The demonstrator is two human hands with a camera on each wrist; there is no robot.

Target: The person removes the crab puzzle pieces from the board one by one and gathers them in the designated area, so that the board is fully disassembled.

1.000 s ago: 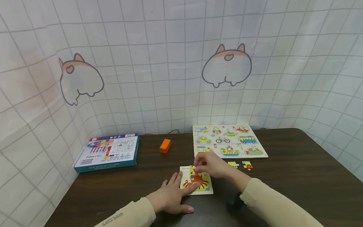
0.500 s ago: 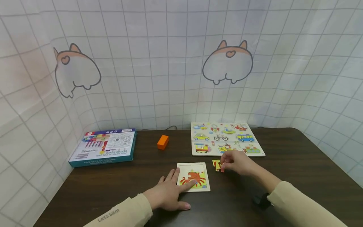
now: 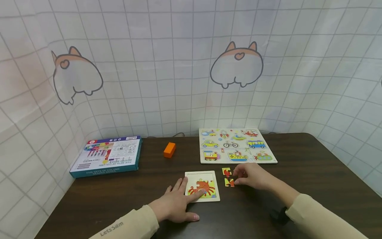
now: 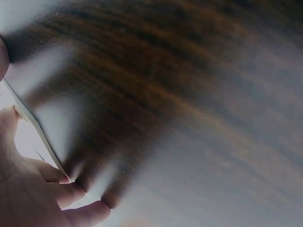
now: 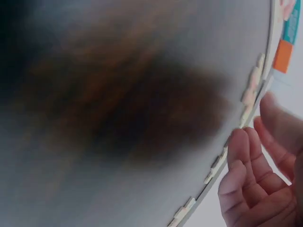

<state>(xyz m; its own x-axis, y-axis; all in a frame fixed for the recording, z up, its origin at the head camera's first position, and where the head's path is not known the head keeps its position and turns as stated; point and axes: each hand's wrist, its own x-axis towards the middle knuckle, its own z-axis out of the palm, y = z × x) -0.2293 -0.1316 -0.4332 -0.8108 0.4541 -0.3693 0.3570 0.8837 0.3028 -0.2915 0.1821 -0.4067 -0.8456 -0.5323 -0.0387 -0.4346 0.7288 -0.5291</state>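
My left hand (image 3: 174,205) lies spread over the left side of a small framed jigsaw puzzle (image 3: 215,186), its index finger on the partly filled red crab picture. In the left wrist view several fingers (image 4: 71,191) reach along the frame's edge. Just right of the frame lie two loose puzzle pieces, one yellow and red (image 3: 225,171) and another below it (image 3: 229,182). My right hand (image 3: 256,177) is beside them, thumb and fingers apart. Nothing shows between those fingers (image 5: 240,144) in the right wrist view.
Behind the right hand lies a vehicle-picture puzzle board (image 3: 238,149). An orange block (image 3: 169,150) stands left of it. A flat boxed set (image 3: 107,157) lies at the table's left edge. A white grid curtain (image 3: 167,73) encloses the back.
My right hand has gone from the crab puzzle to its right and let go of a puzzle piece, which now lies below another. The left hand keeps its place on the frame.
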